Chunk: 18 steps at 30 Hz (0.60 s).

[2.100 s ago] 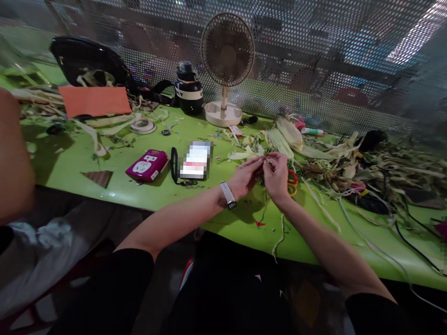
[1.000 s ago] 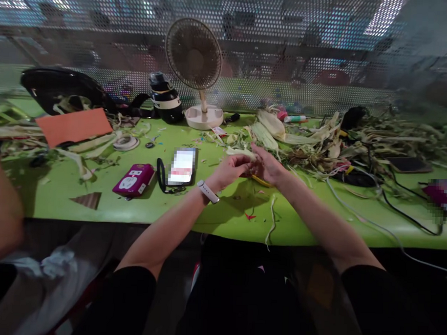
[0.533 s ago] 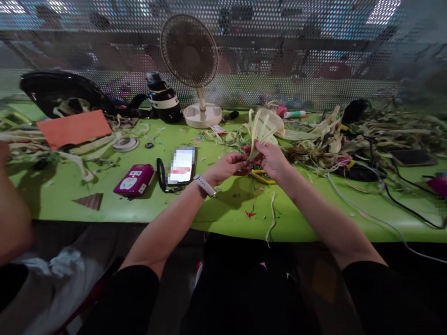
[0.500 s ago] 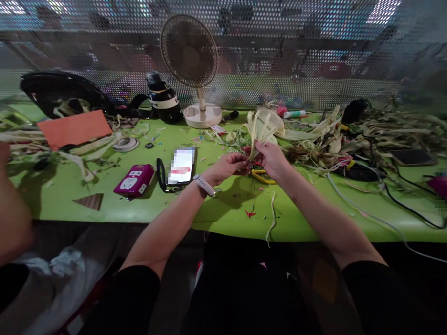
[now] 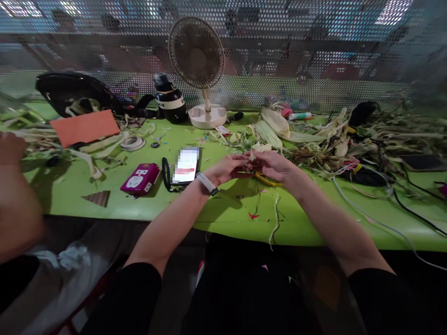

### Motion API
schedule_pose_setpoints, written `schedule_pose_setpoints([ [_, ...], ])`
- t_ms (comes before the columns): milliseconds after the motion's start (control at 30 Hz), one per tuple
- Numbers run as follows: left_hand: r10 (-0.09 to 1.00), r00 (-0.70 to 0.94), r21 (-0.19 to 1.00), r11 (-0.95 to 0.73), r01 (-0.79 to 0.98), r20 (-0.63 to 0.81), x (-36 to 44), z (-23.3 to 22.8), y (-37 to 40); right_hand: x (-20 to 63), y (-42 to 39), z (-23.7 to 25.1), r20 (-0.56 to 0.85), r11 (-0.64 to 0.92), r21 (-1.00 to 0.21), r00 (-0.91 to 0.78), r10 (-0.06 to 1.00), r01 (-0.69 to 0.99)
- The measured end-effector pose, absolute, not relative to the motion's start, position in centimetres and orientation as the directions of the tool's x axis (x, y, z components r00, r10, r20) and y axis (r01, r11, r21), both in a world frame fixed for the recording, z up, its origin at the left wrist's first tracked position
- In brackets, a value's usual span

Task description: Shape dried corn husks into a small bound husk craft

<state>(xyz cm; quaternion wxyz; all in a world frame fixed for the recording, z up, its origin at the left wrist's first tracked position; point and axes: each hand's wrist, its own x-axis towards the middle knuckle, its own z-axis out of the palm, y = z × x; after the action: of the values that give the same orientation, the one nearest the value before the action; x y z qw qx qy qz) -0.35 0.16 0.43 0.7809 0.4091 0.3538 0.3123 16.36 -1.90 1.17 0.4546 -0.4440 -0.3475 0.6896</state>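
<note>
Green worktop: phone at 9 o'clock of hands, husk pile at 2 o'clock, scissors beneath. Left hand and right hand fingers pinch a small husk piece between them.

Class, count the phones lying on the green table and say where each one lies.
2: one lit phone left of the hands, one dark phone at far right; husks may hide more.
</note>
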Motion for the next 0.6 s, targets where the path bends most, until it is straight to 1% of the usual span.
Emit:
schedule_pose_setpoints([
  [133, 0.754, 0.596, 0.859, 0.472, -0.199, -0.276, -0.6, 0.6, 0.2, 16.5, -1.7, 0.7, -0.229, -0.290, -0.908, -0.221, 0.948, -0.303],
  [233, 0.736, 0.628, 0.870, 0.458, -0.184, -0.254, -0.8, 0.7, 0.3, 16.4, -1.5, 0.4, -0.196, -0.251, -0.909, -0.190, 0.962, -0.331],
  [400, 0.794, 0.566, 0.908, 0.378, -0.178, -0.220, -0.2, 0.4, 0.2, 15.9, -1.4, -0.2, -0.138, -0.166, -0.914, -0.101, 0.985, -0.371],
  [500, 0.805, 0.551, 0.897, 0.389, -0.210, -0.220, 0.2, 0.1, 0.1, 15.8, -1.3, -0.8, -0.117, -0.121, -0.917, -0.032, 0.993, -0.379],
  [600, 0.800, 0.553, 0.884, 0.410, -0.223, -0.231, 0.3, -0.2, 0.1, 15.9, -1.1, -1.1, -0.110, -0.111, -0.925, -0.025, 0.994, -0.363],
])
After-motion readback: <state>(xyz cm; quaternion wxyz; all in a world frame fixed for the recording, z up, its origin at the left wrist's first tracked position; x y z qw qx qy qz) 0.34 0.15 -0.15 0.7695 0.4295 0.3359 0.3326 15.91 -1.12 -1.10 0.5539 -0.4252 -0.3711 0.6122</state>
